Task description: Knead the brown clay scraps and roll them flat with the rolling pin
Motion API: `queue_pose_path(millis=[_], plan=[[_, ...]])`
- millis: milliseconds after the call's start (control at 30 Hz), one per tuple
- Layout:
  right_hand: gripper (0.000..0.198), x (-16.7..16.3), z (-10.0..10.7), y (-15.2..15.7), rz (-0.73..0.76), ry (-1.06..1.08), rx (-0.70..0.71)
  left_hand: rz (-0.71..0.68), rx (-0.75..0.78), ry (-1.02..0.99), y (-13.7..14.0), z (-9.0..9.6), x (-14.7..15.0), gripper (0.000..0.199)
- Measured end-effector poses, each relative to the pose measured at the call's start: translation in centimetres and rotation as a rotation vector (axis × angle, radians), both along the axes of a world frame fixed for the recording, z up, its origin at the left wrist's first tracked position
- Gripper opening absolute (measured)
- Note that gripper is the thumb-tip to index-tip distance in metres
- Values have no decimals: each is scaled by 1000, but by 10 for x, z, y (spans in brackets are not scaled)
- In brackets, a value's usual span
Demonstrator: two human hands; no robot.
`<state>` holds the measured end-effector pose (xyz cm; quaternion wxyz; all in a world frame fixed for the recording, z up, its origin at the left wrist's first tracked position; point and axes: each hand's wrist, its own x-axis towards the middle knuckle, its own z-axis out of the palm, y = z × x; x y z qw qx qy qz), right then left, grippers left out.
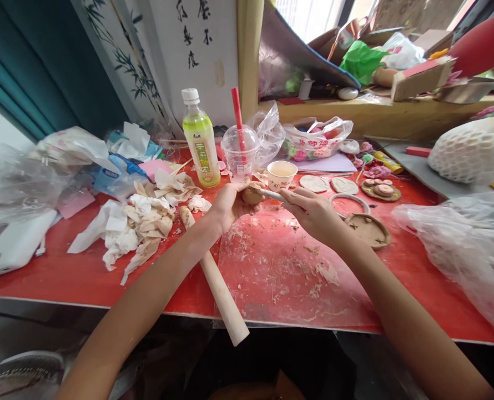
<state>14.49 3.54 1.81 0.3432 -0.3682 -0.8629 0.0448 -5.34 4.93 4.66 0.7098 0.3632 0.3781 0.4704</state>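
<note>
Left hand: left hand (235, 204), fingers curled closed around 1 rounded brown clay lump (252, 196).
Right hand: right hand (309, 210), fingers pinched together on 1 slim pale stick-shaped tool (273, 195), its tip at the lump.
Clay lump: in left fingers, just left of right fingertips, above the table.
Bottle: 1 clear plastic bottle with white cap (201, 145), yellow-green liquid inside, beyond left fingers, to their left.
Lidded cup: 1 clear plastic cup with domed lid (234, 158), 1 red straw (236, 105) standing in it, just beyond left fingers.
Paper cup: 1 small white patterned paper cup (281, 179), just beyond right fingertips; probably some pale liquid inside, hard to confirm.
Bag: 1 clear plastic bag with red lettering (319, 139), pink and green items inside, farther beyond right fingers.
Clay dish: 1 round brown low-rimmed clay dish (369, 229), small bits inside, right of right fingers.
Discs: 2 flat pale clay discs (314, 183), beyond right fingers.
Ring: 1 pale thin ring (369, 208), right of right fingers, beside dish.
Rolling pin: 1 pale wooden rolling pin (222, 291), passing under left forearm, nearer the body than left fingers.
Tissues: 1 crumpled white-and-brown heap (141, 228), left of left fingers.
Mat: 1 clear plastic sheet (272, 278), clay crumbs on it, below both hands' fingers.
</note>
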Motion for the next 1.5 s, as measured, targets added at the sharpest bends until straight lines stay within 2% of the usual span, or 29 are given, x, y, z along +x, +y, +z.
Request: queue_pose_path(millis=[233, 467, 667, 800, 900, 1000, 1133, 1200, 1300, 1367, 1500], plan=[[34, 9, 0, 2, -90, -60, 148, -30, -20, -18, -4, 9, 0, 24], [27, 0, 7, -3, -179, 152, 189, -90, 3, -23, -10, 21, 2, 22], [23, 8, 13, -2, -470, 346, 224, -94, 67, -35, -12, 17, 3, 14], [23, 23, 13, 7, -551, 212, 139, -117, 120, 54, -11, 14, 1, 14], [24, 30, 15, 9, -469, 142, 53, -165, 208, 109, -11, 11, 1, 19], [25, 31, 20, 8, -387, 117, 29, -142, 284, 177, -11, 8, 1, 19], [26, 35, 22, 10, -357, 60, 2, -100, 345, 246, -10, 4, 2, 9], [26, 41, 18, 13, -353, -34, -32, -76, 333, 266, -8, 3, 3, 16], [25, 54, 7, 18, -425, -283, -33, -25, 315, 307, -6, 1, 3, 27], [24, 62, -1, 20, -485, -402, -13, -41, 335, 298, -5, 0, 2, 25], [16, 66, -7, 21, -547, -384, 29, -162, 340, 227, -5, -2, 1, 8]])
